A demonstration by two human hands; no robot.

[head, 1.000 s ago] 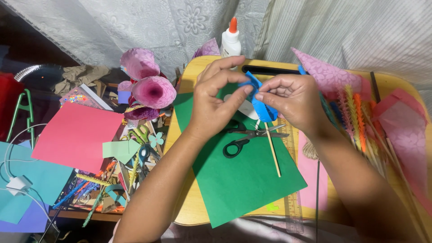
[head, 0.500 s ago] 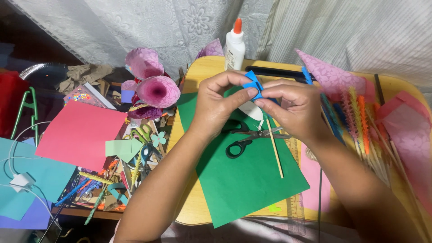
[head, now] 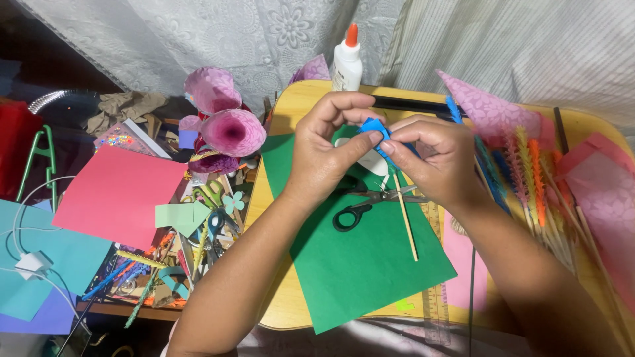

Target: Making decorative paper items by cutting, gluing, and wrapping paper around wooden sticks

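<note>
Left hand and right hand pinch a small blue paper between their fingertips, above a green sheet on the tabletop. Scissors and a stick lie beneath.

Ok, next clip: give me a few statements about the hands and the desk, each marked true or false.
1. Both hands pinch a blue paper piece. True: the left hand and right hand meet on it.
2. The scissors are in the right hand. False: they lie on the green sheet.
3. The glue bottle stands upright behind the hands. True.
4. The green sheet is rolled into a cone. False: it lies flat on the yellow table.
5. A wooden stick lies on the green sheet. True.
</note>
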